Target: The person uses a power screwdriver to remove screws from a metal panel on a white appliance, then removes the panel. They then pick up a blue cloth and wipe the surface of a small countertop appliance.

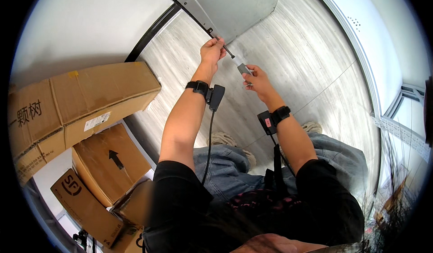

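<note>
My left hand (213, 52) is closed round a thin dark rod (229, 52), close to the black edge bar (191, 15) of a white panel. The rod slants down to the right and ends in a small dark tip. My right hand (257, 80) pinches a small grey block-like handle (244, 69) between thumb and fingers. A pale, whitish part at the handle's upper end lies next to the rod's tip. Whether the two touch, I cannot tell.
A grey metal panel (234, 9) stands beyond my hands, a large white panel (90, 23) to the left. Several cardboard boxes (106, 88) are stacked at the left. Light wood-look floor (311, 50) lies below, and a white wall edge (352, 41) curves along the right.
</note>
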`<state>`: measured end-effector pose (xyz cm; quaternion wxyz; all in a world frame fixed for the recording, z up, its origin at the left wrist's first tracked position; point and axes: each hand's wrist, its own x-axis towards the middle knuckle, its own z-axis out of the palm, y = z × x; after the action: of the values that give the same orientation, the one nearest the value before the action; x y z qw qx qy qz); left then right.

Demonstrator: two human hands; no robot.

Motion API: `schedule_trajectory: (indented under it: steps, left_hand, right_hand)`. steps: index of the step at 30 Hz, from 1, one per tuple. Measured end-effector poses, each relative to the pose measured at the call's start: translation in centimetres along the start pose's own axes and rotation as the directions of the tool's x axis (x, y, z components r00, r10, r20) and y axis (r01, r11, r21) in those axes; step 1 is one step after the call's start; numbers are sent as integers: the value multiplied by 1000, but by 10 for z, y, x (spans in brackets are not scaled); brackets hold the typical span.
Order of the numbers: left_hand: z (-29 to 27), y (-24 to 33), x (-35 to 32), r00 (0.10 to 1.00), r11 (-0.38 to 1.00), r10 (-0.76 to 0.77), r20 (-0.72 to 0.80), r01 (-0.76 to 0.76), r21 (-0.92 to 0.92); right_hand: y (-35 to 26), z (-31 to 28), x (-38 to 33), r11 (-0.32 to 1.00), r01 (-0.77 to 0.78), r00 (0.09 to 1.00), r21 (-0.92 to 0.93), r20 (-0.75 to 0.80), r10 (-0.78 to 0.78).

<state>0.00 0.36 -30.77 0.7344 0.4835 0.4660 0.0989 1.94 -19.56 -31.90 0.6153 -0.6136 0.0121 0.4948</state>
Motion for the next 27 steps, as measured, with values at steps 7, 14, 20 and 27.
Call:
schedule_trajectory:
  steps: [7, 14, 20, 27]
  left_hand:
    - [6, -5, 5, 998, 999, 17, -67, -15, 36]
    - [7, -2, 2, 999, 1000, 14, -44, -15, -13]
    - [9, -6, 3, 997, 999, 27, -79, -30, -28]
    - [10, -4, 3, 995, 999, 37, -93, -36, 15]
  right_hand:
    - [10, -5, 12, 957, -110, 991, 267, 101, 86]
    - [-7, -5, 5, 994, -73, 996, -86, 51, 78]
    - [-2, -11, 17, 957, 77, 997, -281, 49, -65]
    - [-15, -3, 6, 991, -119, 987, -63, 98, 124]
